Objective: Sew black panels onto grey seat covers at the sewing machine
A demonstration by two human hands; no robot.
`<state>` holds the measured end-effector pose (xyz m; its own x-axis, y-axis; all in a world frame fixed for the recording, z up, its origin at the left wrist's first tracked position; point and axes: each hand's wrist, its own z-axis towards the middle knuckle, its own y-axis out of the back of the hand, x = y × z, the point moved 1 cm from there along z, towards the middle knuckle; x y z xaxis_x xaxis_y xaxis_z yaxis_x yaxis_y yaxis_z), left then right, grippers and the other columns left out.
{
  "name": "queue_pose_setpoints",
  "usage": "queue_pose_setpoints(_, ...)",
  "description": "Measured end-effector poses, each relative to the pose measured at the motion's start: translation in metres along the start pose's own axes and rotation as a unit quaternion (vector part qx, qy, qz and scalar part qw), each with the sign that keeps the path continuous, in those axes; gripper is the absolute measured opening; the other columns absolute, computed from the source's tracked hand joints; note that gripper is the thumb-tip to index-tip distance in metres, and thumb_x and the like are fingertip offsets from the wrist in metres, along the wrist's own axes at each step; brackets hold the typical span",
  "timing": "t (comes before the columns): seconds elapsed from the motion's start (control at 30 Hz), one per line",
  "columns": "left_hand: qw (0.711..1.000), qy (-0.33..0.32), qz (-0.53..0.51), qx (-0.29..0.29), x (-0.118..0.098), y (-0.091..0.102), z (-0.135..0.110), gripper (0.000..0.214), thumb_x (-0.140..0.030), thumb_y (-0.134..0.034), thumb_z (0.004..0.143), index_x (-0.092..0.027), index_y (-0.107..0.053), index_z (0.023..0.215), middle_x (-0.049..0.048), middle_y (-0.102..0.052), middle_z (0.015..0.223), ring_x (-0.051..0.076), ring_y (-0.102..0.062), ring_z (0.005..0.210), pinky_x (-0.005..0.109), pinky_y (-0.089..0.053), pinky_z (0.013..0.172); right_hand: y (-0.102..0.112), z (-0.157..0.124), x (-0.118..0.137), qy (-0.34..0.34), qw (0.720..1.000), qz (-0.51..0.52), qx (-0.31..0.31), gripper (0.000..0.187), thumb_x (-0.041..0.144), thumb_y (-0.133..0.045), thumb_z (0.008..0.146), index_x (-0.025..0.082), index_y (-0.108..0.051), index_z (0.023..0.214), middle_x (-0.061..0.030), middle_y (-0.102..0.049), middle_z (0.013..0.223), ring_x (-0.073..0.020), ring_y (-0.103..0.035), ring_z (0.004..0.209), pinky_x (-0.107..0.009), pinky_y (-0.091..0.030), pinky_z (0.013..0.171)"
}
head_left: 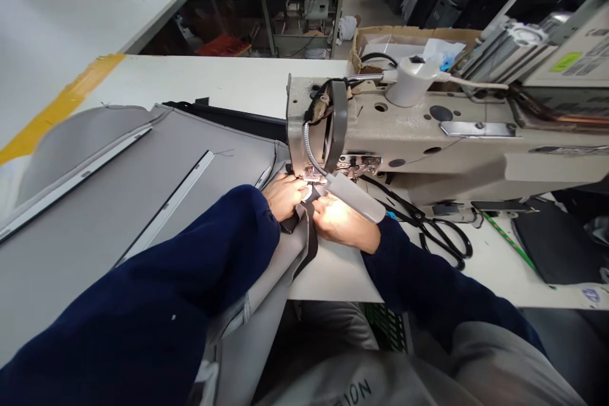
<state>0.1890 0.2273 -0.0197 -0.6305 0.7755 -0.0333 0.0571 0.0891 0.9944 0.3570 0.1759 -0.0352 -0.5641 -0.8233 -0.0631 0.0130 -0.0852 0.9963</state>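
A large piece of grey fabric (209, 139) with white strips (164, 206) and a dark edge spreads over the table to the left. Its right edge runs in under the head of a sewing machine (409, 139). My left hand (284, 196) grips the fabric edge close beside the needle area, fingers curled. Just to the right, my right hand (345, 225) pinches the dark band (311, 247) along that edge. A lamp head (356, 198) on a bendy neck lights this spot and covers part of my right hand. The needle itself is hidden.
Black scissors (432, 222) lie right of my right hand, under the machine arm. A green pencil-like stick (511, 241) and a black flat piece (559, 244) lie farther right. Behind the machine stands a cardboard box (356, 44). Another table (95, 19) adjoins at the back left.
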Motion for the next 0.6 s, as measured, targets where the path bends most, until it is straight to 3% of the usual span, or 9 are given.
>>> queue_pose_setpoints(0.13,1.000,0.010,0.020,0.005,-0.005,0.002,-0.001,0.022,-0.018,-0.044,0.084,-0.017,-0.065,0.089,0.0113,-0.063,0.090,0.026,-0.056,0.091,0.039,-0.040,0.075,0.007,-0.014,0.023,0.065,0.997,-0.035,-0.017,0.019,0.016,-0.051,0.085,0.009,-0.068,0.090,-0.0226,-0.063,0.108,-0.0360,-0.056,0.109,-0.056,-0.042,0.091)
queue_pose_setpoints(0.2,1.000,0.014,0.014,0.002,-0.008,0.001,0.000,0.024,-0.018,-0.042,0.085,-0.016,-0.066,0.089,0.0116,-0.064,0.092,0.026,-0.056,0.090,0.038,-0.042,0.075,0.008,-0.015,0.035,0.097,0.993,-0.067,0.001,0.017,0.017,-0.057,0.080,0.007,-0.070,0.083,-0.0260,-0.065,0.105,-0.0411,-0.057,0.109,-0.062,-0.039,0.093)
queue_pose_setpoints(0.37,0.999,0.050,-0.010,0.018,-0.012,-0.003,0.005,0.023,-0.019,-0.044,0.085,-0.016,-0.067,0.087,0.0106,-0.064,0.092,0.024,-0.056,0.089,0.034,-0.045,0.072,-0.001,0.000,0.047,0.092,0.983,-0.156,-0.004,0.026,0.009,-0.048,0.081,-0.005,-0.068,0.092,-0.0347,-0.064,0.100,-0.0377,-0.067,0.091,-0.057,-0.050,0.082)
queue_pose_setpoints(0.5,0.997,0.060,-0.030,0.049,-0.011,-0.004,0.008,0.025,-0.015,-0.044,0.082,-0.013,-0.067,0.093,0.0125,-0.063,0.096,0.023,-0.057,0.087,0.034,-0.046,0.075,-0.010,0.006,0.050,0.071,0.987,-0.144,-0.003,0.031,0.008,-0.046,0.082,-0.012,-0.066,0.097,-0.0383,-0.063,0.099,-0.0368,-0.068,0.088,-0.056,-0.053,0.077)
queue_pose_setpoints(0.6,0.997,0.037,-0.053,0.028,-0.008,-0.009,0.008,0.025,-0.017,-0.044,0.082,-0.012,-0.067,0.089,0.0143,-0.063,0.096,0.024,-0.058,0.086,0.036,-0.047,0.076,-0.013,0.010,0.055,0.050,0.989,-0.136,-0.006,0.031,0.008,-0.047,0.082,-0.012,-0.066,0.098,-0.0397,-0.062,0.099,-0.0380,-0.067,0.086,-0.057,-0.053,0.073)
